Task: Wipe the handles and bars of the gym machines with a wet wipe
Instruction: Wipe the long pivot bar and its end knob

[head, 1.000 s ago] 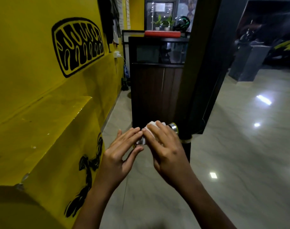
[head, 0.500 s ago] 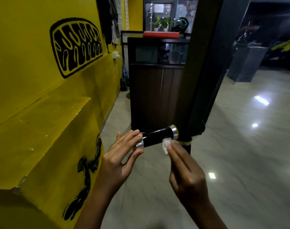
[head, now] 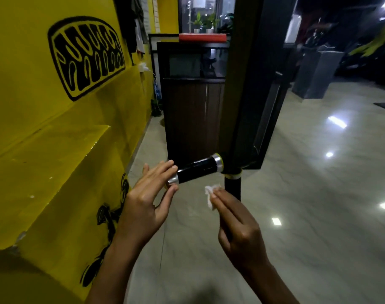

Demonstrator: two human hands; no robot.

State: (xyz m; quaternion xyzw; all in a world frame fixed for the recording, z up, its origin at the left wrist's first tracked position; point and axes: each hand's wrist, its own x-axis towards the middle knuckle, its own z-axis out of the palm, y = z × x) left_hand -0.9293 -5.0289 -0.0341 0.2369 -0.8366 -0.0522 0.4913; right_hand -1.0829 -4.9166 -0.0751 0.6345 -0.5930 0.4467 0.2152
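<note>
A short black handle [head: 197,170] with silver end caps sticks out leftward from a dark upright machine post [head: 246,84]. My left hand [head: 148,200] has straight fingers touching the handle's free silver end. My right hand [head: 237,224] pinches a small crumpled white wet wipe [head: 211,195] between fingers and thumb, just below the handle and apart from it. A lower black bar [head: 232,187] runs down from the post beside the wipe.
A yellow wall with a black painted logo [head: 86,55] and a yellow ledge [head: 55,154] stands close on the left. A dark wooden cabinet [head: 193,106] is behind the handle. Glossy tiled floor [head: 318,194] spreads to the right.
My right hand with the wipe came off the handle, which it covered a second ago, and dropped below it. My left hand stays at the handle's end.
</note>
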